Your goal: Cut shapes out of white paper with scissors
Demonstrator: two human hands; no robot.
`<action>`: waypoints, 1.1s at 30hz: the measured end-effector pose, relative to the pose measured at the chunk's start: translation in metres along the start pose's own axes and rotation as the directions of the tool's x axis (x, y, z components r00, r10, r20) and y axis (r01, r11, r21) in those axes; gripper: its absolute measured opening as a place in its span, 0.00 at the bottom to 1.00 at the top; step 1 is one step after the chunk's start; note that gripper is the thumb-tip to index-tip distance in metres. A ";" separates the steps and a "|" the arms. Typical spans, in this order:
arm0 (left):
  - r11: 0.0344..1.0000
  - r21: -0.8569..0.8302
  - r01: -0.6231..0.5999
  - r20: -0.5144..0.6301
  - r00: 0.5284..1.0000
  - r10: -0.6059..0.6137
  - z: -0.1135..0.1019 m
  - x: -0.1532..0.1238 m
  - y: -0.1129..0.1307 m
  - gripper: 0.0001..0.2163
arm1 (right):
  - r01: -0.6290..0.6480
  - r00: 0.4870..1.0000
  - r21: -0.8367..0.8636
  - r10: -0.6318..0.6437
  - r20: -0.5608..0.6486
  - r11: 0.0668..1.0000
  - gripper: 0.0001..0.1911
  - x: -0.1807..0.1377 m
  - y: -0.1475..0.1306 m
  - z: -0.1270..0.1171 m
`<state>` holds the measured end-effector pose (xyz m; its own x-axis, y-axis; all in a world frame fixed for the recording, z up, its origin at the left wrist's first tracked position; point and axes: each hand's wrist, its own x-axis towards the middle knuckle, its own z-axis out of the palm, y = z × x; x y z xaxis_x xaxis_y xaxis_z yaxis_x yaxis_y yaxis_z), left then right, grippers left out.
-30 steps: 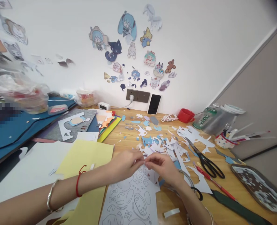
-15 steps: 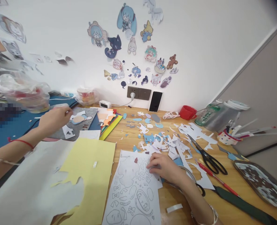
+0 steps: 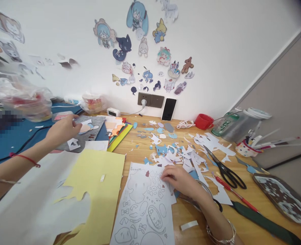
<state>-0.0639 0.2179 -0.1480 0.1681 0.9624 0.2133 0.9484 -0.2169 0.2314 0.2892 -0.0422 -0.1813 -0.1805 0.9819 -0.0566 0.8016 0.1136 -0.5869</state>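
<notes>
My left hand (image 3: 65, 130) hovers over the grey felt sheet (image 3: 99, 126), its fingers loosely stretched and a little apart. Just under its fingertips lie paper cutouts (image 3: 86, 127), pale peach, white and blue. My right hand (image 3: 177, 178) rests on the upper right of a white sheet with line drawings (image 3: 132, 204); its fingers are curled together, and whatever they hold is hidden. A dark red paper piece (image 3: 147, 173) lies near the sheet's top, with a smaller dark red bit (image 3: 163, 186) beside my right fingertips. Left of the sheet is a yellow paper with cut-out edges (image 3: 109, 183).
White and blue paper scraps (image 3: 176, 153) cover the middle of the desk. Black scissors (image 3: 224, 170), a red pen (image 3: 238, 195) and a roll of tape (image 3: 204, 187) lie at the right. A phone (image 3: 169, 109) leans on the wall near a red cup (image 3: 203, 121).
My left hand has shifted slightly right and its fingers have stretched toward the cutouts on the felt. My right hand has barely moved; a small dark red bit now shows beside its fingertips.
</notes>
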 end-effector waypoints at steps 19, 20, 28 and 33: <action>0.590 -0.428 -0.684 0.218 0.556 0.802 0.052 -0.138 0.178 0.21 | -0.098 0.994 -0.058 0.094 -0.064 0.994 0.15 -0.004 0.000 0.002; 0.587 -0.431 -0.685 0.210 0.556 0.804 0.054 -0.138 0.181 0.23 | -0.114 0.991 -0.059 0.109 -0.080 0.992 0.18 -0.004 0.001 0.002; 0.624 -0.451 -0.638 0.201 0.608 0.768 0.069 -0.143 0.192 0.34 | -0.154 0.981 -0.002 0.153 -0.120 0.988 0.18 0.003 0.007 0.010; 0.620 -0.454 -0.640 0.182 0.614 0.768 0.067 -0.141 0.195 0.29 | -0.184 0.969 0.057 0.191 -0.159 0.981 0.15 0.007 0.009 0.011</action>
<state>0.1149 0.0512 -0.1962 0.8805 0.4542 0.1357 0.3581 -0.8250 0.4372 0.2884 -0.0365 -0.1960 0.0683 0.9969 -0.0386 0.7872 -0.0776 -0.6118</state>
